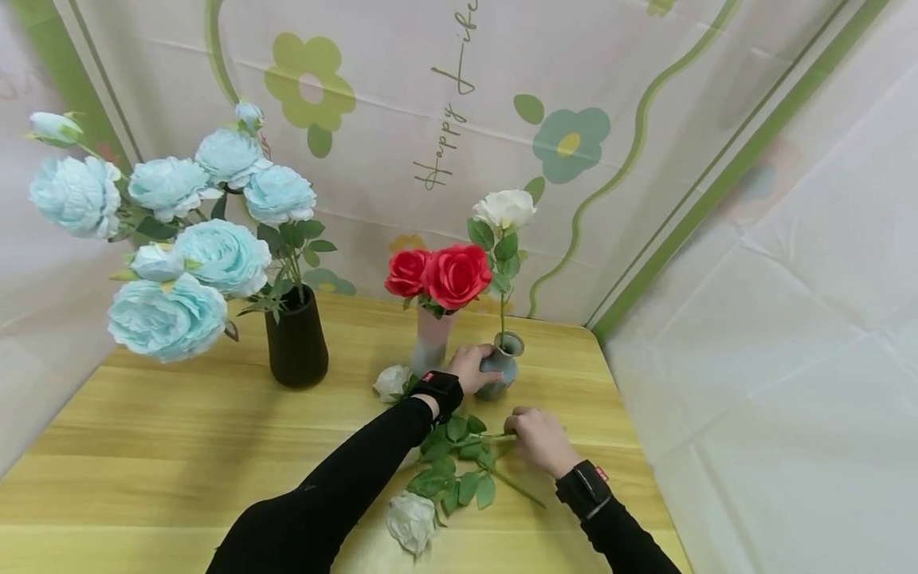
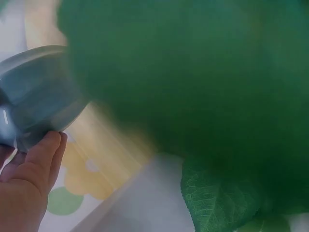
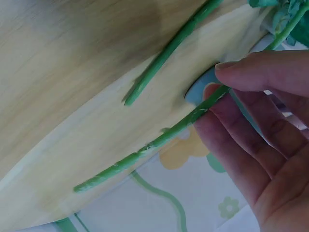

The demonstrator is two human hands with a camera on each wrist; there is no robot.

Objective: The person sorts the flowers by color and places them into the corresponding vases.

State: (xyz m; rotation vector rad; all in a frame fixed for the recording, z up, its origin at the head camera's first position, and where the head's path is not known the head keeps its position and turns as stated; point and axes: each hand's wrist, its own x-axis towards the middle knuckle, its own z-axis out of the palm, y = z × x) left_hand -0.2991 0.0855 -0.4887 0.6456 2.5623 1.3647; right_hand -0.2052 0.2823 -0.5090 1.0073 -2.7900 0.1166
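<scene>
My left hand (image 1: 473, 368) grips the small grey-blue vase (image 1: 500, 377), which stands on the table with one white rose (image 1: 505, 209) upright in it. In the left wrist view, fingers (image 2: 46, 154) lie against the vase (image 2: 41, 96); a blurred green leaf (image 2: 193, 72) covers much of that view. My right hand (image 1: 541, 438) pinches a green rose stem (image 3: 159, 140) between thumb and fingers. A second stem (image 3: 169, 53) lies beside it. Two white roses, one nearer (image 1: 412, 522) and one farther (image 1: 390, 384), lie on the table; my left forearm partly hides their leaves (image 1: 448, 470).
Red roses (image 1: 457, 276) stand in a pink-and-white vase (image 1: 430, 343) just left of the small vase. A black vase (image 1: 297, 343) with several large light-blue flowers (image 1: 222, 257) is farther left. A printed cloth (image 1: 445, 96) hangs behind the wooden table (image 1: 179, 446).
</scene>
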